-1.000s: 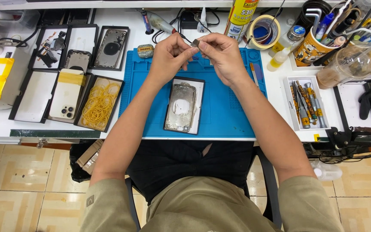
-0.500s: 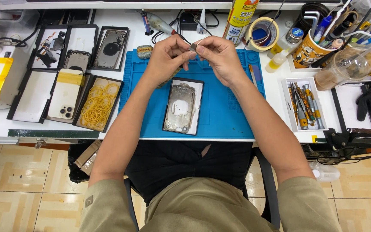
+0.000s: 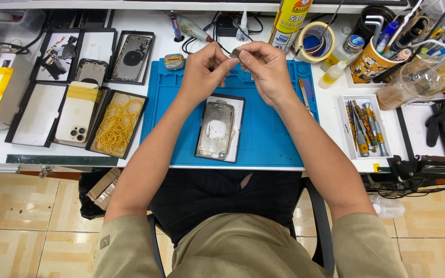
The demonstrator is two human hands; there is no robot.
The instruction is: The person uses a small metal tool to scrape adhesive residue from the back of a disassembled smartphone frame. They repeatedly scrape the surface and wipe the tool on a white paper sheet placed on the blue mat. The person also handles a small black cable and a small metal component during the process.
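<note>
Hands meet above the blue rubber mat point(image 3: 274, 139): left hand point(image 3: 205, 69) and right hand point(image 3: 264, 69) fingers pinch a small dark part point(image 3: 235, 52). Stripped silver phone housing point(image 3: 216, 128) lies untouched below, nothing fitted yet.

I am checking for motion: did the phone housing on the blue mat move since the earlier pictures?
No. The phone housing lies in its black tray on the blue mat, as before.

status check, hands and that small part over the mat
Left hand and right hand pinch a small part above the blue mat. Phone housing below, untouched. Nothing obstructing.

Yellow rubber bands point(image 3: 118, 125), tape roll point(image 3: 314, 44)
</note>
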